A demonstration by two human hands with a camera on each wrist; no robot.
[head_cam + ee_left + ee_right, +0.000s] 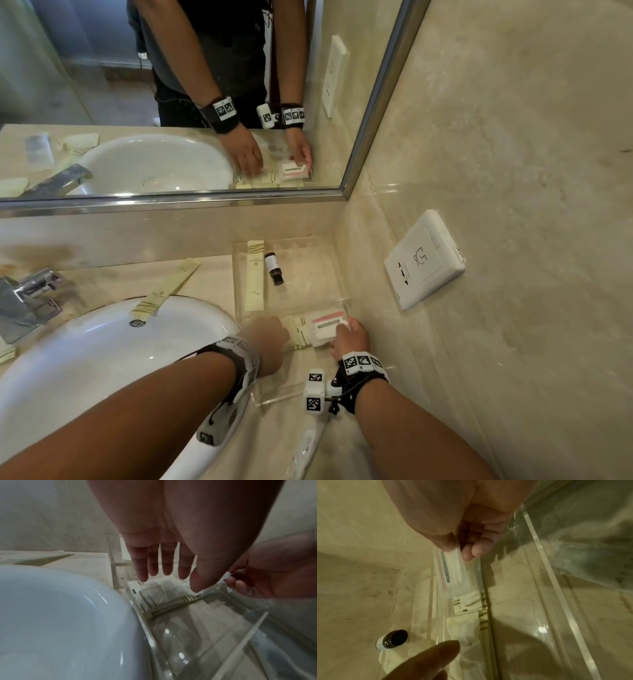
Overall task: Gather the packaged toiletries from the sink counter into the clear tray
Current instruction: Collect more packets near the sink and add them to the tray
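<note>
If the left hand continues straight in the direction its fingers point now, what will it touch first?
Probably the cream packets lying flat in the clear tray, just below the left hand fingertips; depth is unclear.

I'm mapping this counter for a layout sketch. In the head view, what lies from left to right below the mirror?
Chrome faucet → cream sachet across the white basin's rim → long cream packet in the clear tray → small dark bottle → white wall socket.

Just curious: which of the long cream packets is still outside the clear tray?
The long cream packet lying slantwise across the white basin's rim; the other lies inside the clear tray.
</note>
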